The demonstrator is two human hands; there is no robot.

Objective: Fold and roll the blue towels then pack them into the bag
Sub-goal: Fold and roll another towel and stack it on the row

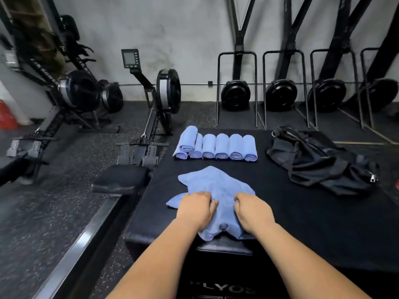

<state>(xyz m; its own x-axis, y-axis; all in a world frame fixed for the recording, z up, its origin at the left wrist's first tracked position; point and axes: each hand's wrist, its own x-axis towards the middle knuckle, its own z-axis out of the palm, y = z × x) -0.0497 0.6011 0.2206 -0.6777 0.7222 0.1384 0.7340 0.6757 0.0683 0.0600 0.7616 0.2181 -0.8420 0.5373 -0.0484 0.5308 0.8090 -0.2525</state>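
On black padded platform [302, 223], near centre: loose blue towel [216, 184], crumpled, near edge drooping over the platform's near rim. Clamped on it, side by side and slightly apart: left hand [195, 207] and right hand [251, 209], fingers curled into the cloth, knuckles up. Just beyond, farther back: row of rolled towels [216, 147], ends facing near, packed touching, one extra roll atop the left end. Right of the rolls, well apart: black bag [319, 162], slumped flat, zipper pull at near right corner. On floor, far left: rowing machines [167, 89]. Against far wall, right: more of the same, stood on end.
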